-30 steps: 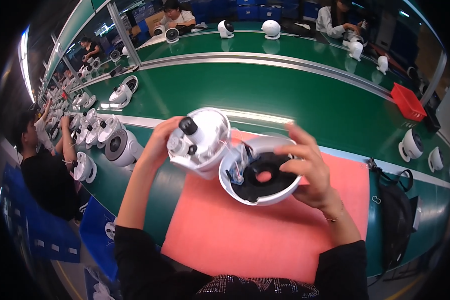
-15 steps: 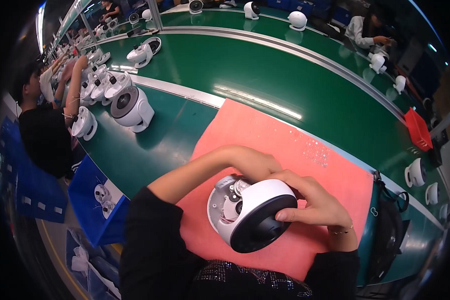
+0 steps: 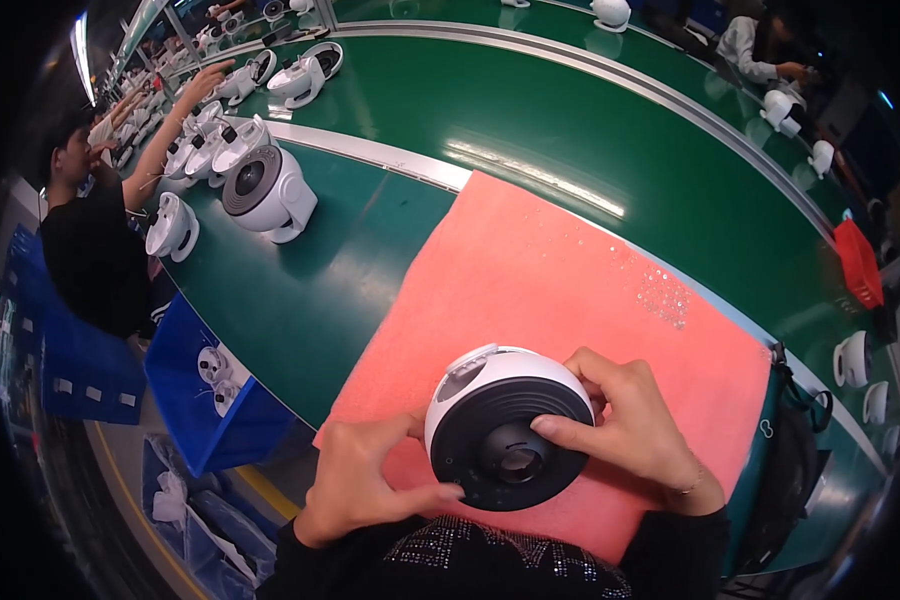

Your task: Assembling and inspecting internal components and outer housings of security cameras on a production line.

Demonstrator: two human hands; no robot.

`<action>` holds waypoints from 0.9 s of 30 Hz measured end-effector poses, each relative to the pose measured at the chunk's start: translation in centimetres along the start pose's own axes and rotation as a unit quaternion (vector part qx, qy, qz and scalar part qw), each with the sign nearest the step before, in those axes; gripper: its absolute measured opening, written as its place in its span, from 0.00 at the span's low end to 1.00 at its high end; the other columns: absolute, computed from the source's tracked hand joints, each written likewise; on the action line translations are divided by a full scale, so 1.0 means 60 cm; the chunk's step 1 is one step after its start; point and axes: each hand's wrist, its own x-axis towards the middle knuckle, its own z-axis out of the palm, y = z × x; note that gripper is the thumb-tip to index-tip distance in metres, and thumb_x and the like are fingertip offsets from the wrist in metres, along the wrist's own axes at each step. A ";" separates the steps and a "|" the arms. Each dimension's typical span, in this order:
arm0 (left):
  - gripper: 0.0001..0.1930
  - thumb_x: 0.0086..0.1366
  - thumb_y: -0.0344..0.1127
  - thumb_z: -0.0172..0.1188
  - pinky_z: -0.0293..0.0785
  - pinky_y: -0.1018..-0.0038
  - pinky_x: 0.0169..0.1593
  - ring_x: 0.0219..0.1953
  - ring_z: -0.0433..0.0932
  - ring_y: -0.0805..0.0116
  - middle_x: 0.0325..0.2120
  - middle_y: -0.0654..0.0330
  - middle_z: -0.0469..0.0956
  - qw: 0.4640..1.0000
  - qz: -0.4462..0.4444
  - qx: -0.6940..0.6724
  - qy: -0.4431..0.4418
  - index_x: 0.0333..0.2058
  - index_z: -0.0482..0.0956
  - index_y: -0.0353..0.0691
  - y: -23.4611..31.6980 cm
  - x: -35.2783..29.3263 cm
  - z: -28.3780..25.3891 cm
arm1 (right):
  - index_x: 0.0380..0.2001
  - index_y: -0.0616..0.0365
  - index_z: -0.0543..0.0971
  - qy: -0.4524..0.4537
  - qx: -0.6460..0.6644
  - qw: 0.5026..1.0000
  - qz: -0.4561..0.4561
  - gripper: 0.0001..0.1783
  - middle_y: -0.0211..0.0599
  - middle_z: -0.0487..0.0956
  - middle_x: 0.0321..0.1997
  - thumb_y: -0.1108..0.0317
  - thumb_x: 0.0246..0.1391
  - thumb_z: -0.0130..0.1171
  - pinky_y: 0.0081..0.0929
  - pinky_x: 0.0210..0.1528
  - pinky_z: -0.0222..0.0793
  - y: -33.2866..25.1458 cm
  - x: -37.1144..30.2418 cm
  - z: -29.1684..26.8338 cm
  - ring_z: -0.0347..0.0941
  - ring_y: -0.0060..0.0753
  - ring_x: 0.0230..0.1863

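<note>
A white round device housing (image 3: 500, 360) with a black ringed front is tilted up towards me above the pink mat. Its shiny round centre sits low in the black face. My left hand (image 3: 370, 475) grips the lower left rim, thumb at the front edge and fingers at the side. On the right, my right hand (image 3: 630, 420) clasps the housing, its thumb lying across the black face and the fingers partly hidden behind the rim. The pink mat (image 3: 510, 270) carries many tiny shiny pieces (image 3: 663, 297), perhaps screws, near its far right corner.
Several similar white units stand left, the closest a black-faced unit (image 3: 270, 195). A co-worker (image 3: 95, 240) reaches over the bench there. Beyond the mat runs a green conveyor belt (image 3: 530, 120). A blue bin (image 3: 195, 400) is at lower left, a black bag (image 3: 775, 470) right, a red tray (image 3: 857, 262) farther.
My left hand has come from behind the housing to its left rim. The housing has turned, so its black face shows fully and the open interior no longer does. The co-worker's arm now stretches further out.
</note>
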 end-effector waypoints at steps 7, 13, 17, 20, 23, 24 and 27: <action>0.23 0.43 0.53 0.70 0.71 0.75 0.20 0.15 0.77 0.64 0.12 0.57 0.75 0.990 0.004 0.141 -0.002 0.22 0.79 0.36 0.007 0.023 -0.002 | 0.20 0.64 0.74 0.029 -0.065 0.997 -0.008 0.23 0.42 0.72 0.11 0.51 0.44 0.64 0.28 0.19 0.67 -0.002 0.005 -0.001 0.73 0.38 0.14; 0.25 0.46 0.57 0.65 0.71 0.69 0.20 0.14 0.74 0.58 0.08 0.57 0.71 0.977 -0.028 0.187 -0.095 0.16 0.76 0.36 -0.005 0.044 -0.019 | 0.14 0.60 0.75 0.028 -0.231 0.972 -0.039 0.27 0.46 0.70 0.09 0.48 0.55 0.48 0.39 0.17 0.62 -0.002 0.029 0.001 0.69 0.48 0.13; 0.28 0.50 0.60 0.61 0.70 0.67 0.21 0.14 0.73 0.55 0.08 0.56 0.69 0.965 -0.019 0.225 -0.133 0.16 0.75 0.36 0.006 0.060 -0.028 | 0.12 0.58 0.73 0.010 -0.267 0.963 -0.016 0.26 0.45 0.67 0.09 0.52 0.57 0.45 0.41 0.19 0.59 -0.003 0.037 -0.007 0.66 0.49 0.13; 0.29 0.51 0.62 0.59 0.69 0.67 0.20 0.14 0.72 0.55 0.08 0.55 0.69 0.959 -0.023 0.227 -0.166 0.16 0.75 0.36 0.002 0.068 -0.032 | 0.12 0.58 0.71 0.000 -0.283 0.959 -0.016 0.25 0.44 0.65 0.08 0.55 0.58 0.45 0.40 0.20 0.57 -0.004 0.034 -0.009 0.64 0.49 0.13; 0.30 0.51 0.64 0.57 0.68 0.67 0.20 0.14 0.72 0.55 0.07 0.55 0.68 0.957 -0.027 0.222 -0.187 0.16 0.75 0.36 0.005 0.069 -0.038 | 0.13 0.58 0.72 -0.012 -0.325 0.946 0.000 0.23 0.43 0.68 0.11 0.55 0.56 0.47 0.39 0.20 0.58 -0.017 0.031 -0.007 0.65 0.48 0.14; 0.31 0.51 0.65 0.56 0.68 0.66 0.20 0.13 0.72 0.55 0.07 0.55 0.68 0.953 -0.024 0.233 -0.193 0.15 0.75 0.36 0.006 0.069 -0.040 | 0.15 0.58 0.74 -0.023 -0.349 0.936 0.022 0.21 0.42 0.70 0.14 0.55 0.54 0.50 0.38 0.21 0.59 -0.022 0.030 -0.004 0.66 0.47 0.15; 0.31 0.52 0.65 0.55 0.69 0.67 0.22 0.14 0.72 0.56 0.07 0.55 0.68 0.946 -0.031 0.235 -0.221 0.14 0.75 0.36 0.008 0.080 -0.046 | 0.19 0.56 0.76 0.136 -0.339 0.916 -0.169 0.20 0.37 0.75 0.22 0.50 0.48 0.57 0.36 0.19 0.62 -0.015 0.026 0.013 0.70 0.38 0.16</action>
